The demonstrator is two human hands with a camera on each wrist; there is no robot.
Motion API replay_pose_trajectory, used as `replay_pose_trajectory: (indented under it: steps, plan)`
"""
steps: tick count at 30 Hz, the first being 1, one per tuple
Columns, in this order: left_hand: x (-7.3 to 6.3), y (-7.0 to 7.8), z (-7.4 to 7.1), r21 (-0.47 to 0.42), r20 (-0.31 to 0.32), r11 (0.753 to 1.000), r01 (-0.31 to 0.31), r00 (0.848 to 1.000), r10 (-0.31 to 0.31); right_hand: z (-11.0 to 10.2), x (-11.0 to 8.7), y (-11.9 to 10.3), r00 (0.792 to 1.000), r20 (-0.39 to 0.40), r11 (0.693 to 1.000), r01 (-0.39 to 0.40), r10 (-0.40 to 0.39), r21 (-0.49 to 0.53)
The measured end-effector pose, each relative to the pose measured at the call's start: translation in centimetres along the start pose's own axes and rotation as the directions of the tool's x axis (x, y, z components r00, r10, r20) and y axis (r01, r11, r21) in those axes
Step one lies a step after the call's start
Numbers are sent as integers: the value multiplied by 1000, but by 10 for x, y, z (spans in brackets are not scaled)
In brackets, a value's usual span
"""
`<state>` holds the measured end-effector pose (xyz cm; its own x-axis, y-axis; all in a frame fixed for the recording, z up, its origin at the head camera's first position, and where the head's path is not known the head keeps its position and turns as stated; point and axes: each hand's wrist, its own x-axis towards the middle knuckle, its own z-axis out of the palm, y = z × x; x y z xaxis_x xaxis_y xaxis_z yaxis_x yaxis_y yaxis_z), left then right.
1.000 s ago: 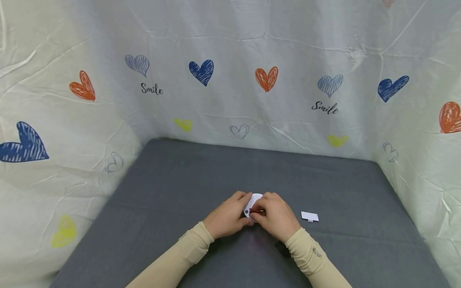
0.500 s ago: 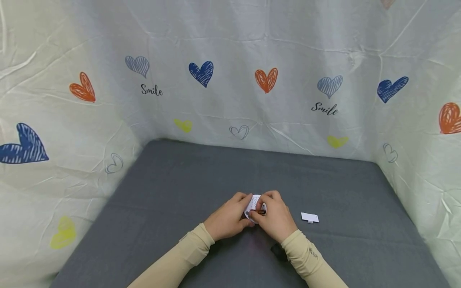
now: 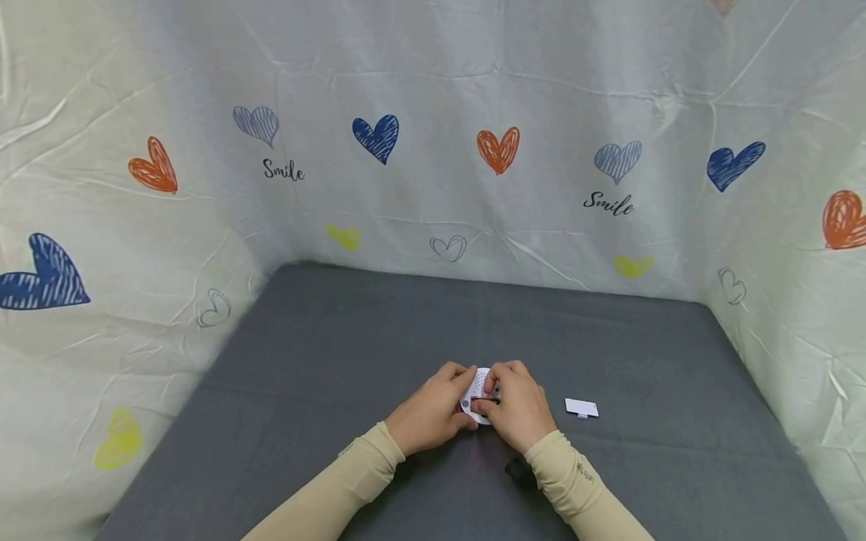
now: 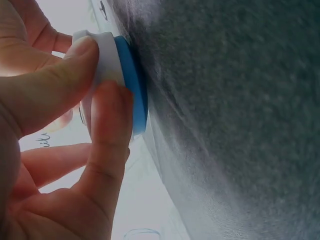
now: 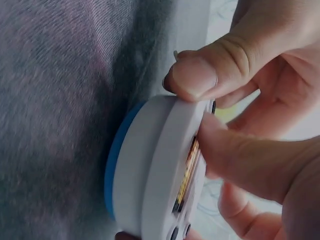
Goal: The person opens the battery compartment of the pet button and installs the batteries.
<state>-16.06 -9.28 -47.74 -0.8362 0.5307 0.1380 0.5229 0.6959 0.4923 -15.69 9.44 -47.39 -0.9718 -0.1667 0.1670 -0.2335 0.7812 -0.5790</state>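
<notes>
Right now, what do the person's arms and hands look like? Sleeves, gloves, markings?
The left sleeve and right sleeve are beige, wrinkled, ending at the wrists. The right one bears a small dark marking, unreadable. Left hand and right hand are ungloved.

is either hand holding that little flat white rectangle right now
No, the white rectangle lies on the gray cloth, apart from the right hand.

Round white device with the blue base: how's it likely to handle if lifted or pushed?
The round device looks stiff: its white shell shows no dent where the left hand grips it. Its smooth sides may be slightly slippery. Its broad blue base, facing the cloth, probably makes it likelier to slide than tip.
</notes>
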Motion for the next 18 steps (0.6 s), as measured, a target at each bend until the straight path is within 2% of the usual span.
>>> replay_pose_trajectory:
  steps: [5,9,14,18]
  plan:
    - [1,-3,0,-26,-7,1000,9,1000,-9,-7,2,6,1000,24,1000,10,-11,26]
    - [3,-6,0,-26,9,999,34,999,-34,-18,1,17,1000,19,1000,14,-14,-2]
    - [4,-9,-1,-38,33,997,69,997,-67,-41,-3,48,998,-11,996,63,-64,-65]
    - [6,-12,-3,-35,43,997,76,996,-74,-59,-13,78,995,2,991,102,-102,-90]
